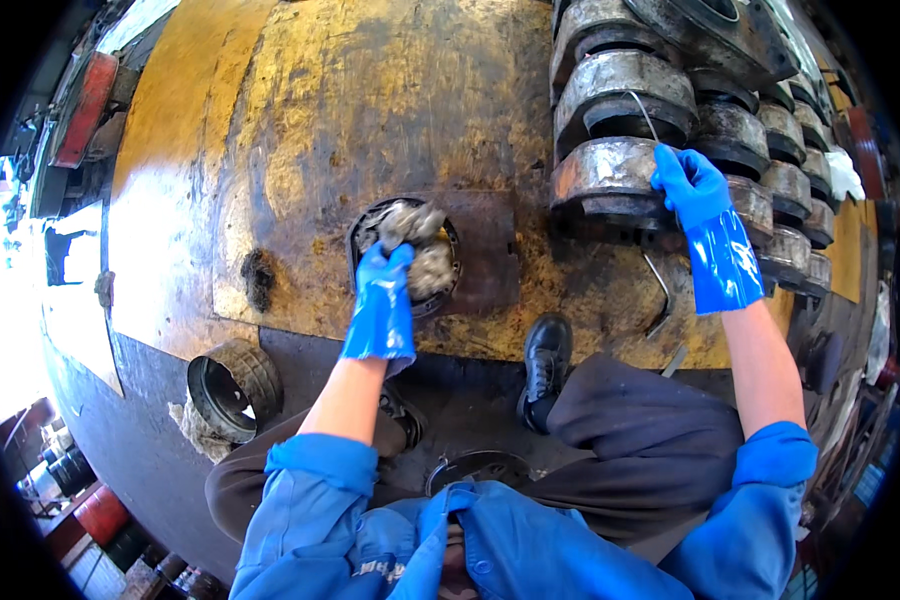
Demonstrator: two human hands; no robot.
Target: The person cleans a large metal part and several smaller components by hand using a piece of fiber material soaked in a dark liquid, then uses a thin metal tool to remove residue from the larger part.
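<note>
My left hand (382,305), in a blue rubber glove, is closed on a dirty grey rag (410,222) over a round dark metal ring (440,302). More of the grimy cloth fills the ring's opening. The ring rests on a flat dark plate (492,245). At the right, my right hand (695,195), gloved alike, pinches a thin metal rod (645,115) with a bent tip. That rod crosses in front of the nearest row of heavy, greasy cast metal housings (610,168). Whether its tip touches them I cannot tell.
A worn yellow sheet (370,100) covers the floor ahead. A dark clump (258,280) lies left of the ring, and a cylindrical metal sleeve (235,388) stands nearer me. A bent metal bar (660,290) lies below the housings. My shoe (547,355) is close by.
</note>
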